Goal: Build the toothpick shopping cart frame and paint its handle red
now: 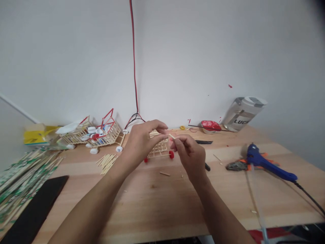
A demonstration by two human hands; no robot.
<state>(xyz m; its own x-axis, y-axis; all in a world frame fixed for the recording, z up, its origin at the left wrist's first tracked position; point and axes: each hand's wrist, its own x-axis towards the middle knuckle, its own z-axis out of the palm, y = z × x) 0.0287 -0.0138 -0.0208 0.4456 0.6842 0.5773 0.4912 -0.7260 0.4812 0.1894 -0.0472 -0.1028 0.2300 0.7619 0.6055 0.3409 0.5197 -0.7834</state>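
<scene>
Between the thumb and fingers of my right hand point(191, 154) is a short piece of wooden stick point(172, 136), its pale end pointing up and left. My left hand point(143, 137) is beside it, thumb and fingers apart, with the thumb tip close to the stick; whether they touch I cannot tell. Behind both hands stands a small wooden-stick cart point(158, 149) with red wheels, partly hidden by them. A short loose stick point(165, 174) lies on the wooden table point(152, 206) in front of the cart.
Stick carts point(111, 135) with white wheels, one full of bottle caps, stand at left beyond cut sticks point(108, 162). Wrapped chopsticks point(22, 179) and a black phone-like slab point(38, 206) lie nearer. At right are a blue glue gun point(269, 164), pliers point(237, 165), red paint point(210, 125) and a container point(242, 113).
</scene>
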